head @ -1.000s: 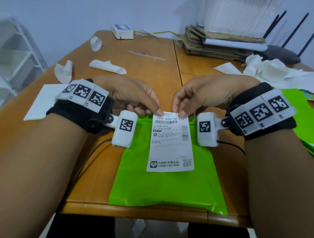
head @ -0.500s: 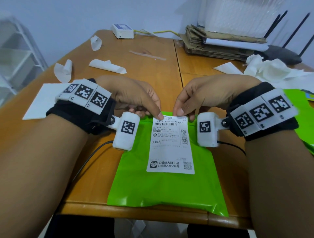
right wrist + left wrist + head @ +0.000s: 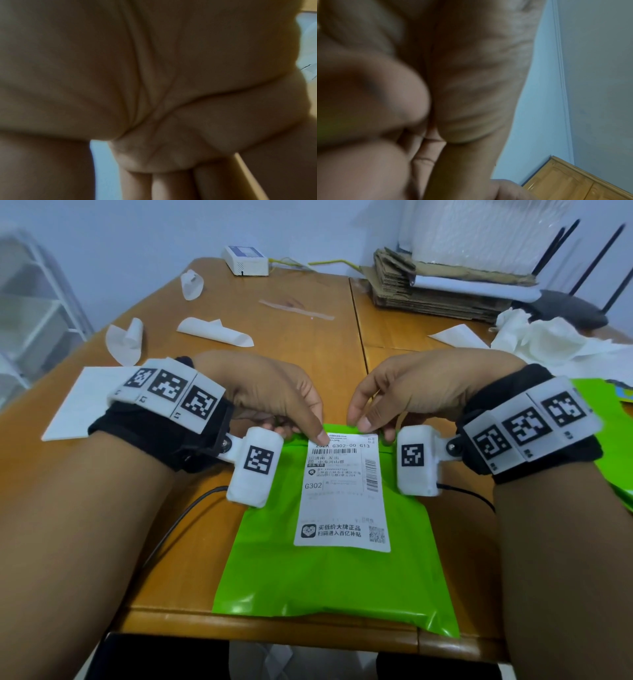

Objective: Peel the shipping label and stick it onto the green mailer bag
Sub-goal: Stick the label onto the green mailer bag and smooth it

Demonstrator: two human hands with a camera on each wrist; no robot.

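Note:
The white shipping label (image 3: 342,494) lies printed side up on the green mailer bag (image 3: 329,580), which sits flat at the table's near edge. The label's lower part rests on the bag; its top edge is still between my fingers. My left hand (image 3: 317,434) pinches the top left corner, thumb on top. At the top right edge, my right hand (image 3: 366,426) pinches the label in the same way. Both wrist views show only blurred palm and curled fingers (image 3: 426,155) up close; the label is hidden there.
Curled white backing papers (image 3: 214,332) and a flat white sheet (image 3: 78,405) lie to the left. At the back right are a cardboard stack (image 3: 438,289) and crumpled paper (image 3: 548,337), and at the far right more green bags (image 3: 609,433). A black cable (image 3: 185,515) runs off the table's front edge (image 3: 274,631).
The label, held hanging by its top a second ago, has come down and now lies along the bag. Both hands have sunk lower and keep their pinch on the top edge.

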